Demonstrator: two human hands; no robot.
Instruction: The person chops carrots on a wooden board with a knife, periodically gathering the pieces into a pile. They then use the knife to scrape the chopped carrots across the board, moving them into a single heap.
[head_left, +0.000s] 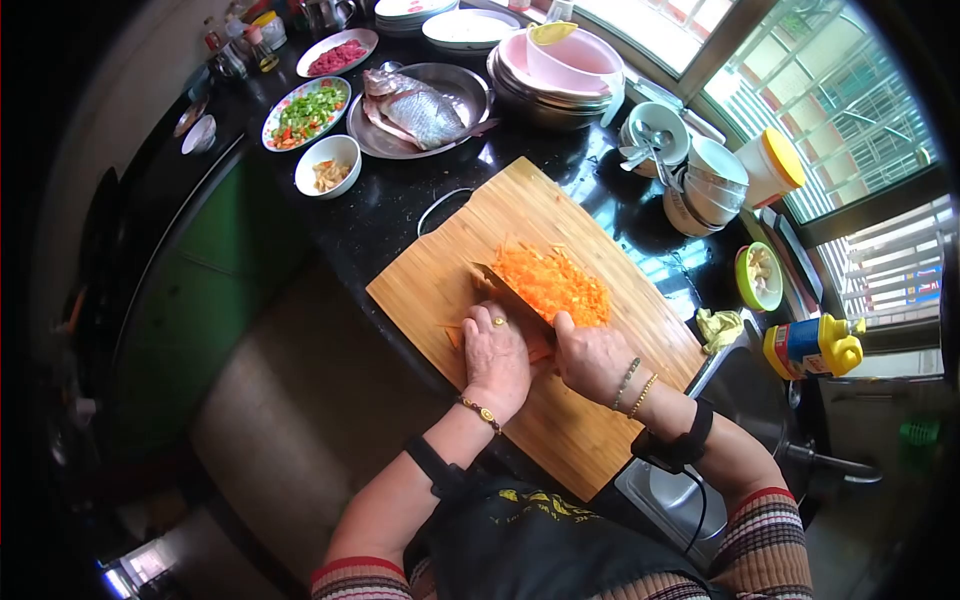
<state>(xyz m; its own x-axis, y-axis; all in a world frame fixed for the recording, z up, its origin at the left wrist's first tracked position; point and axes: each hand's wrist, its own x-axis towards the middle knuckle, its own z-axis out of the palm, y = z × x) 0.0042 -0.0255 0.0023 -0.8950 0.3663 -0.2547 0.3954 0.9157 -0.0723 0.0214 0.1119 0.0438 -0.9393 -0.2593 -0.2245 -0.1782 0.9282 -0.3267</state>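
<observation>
A wooden cutting board (600, 400) lies at an angle on the dark counter. My right hand (592, 360) is closed round the handle of a knife (512, 294), whose blade points up and left. Beyond the blade lies a heap of shredded carrot (555, 285). My left hand (497, 350) is on the near side of the blade, its fingers curled and pressing down on carrot slices (540, 347) that show only in part between the hands. A few loose shreds lie left of my left hand.
Behind the board stand a metal plate with a whole fish (418, 108), a plate of chopped vegetables (306, 114), a small white bowl (328, 167) and a plate of red meat (337, 53). Stacked bowls (712, 185), a yellow bottle (813, 347) and a sink (675, 500) are on the right.
</observation>
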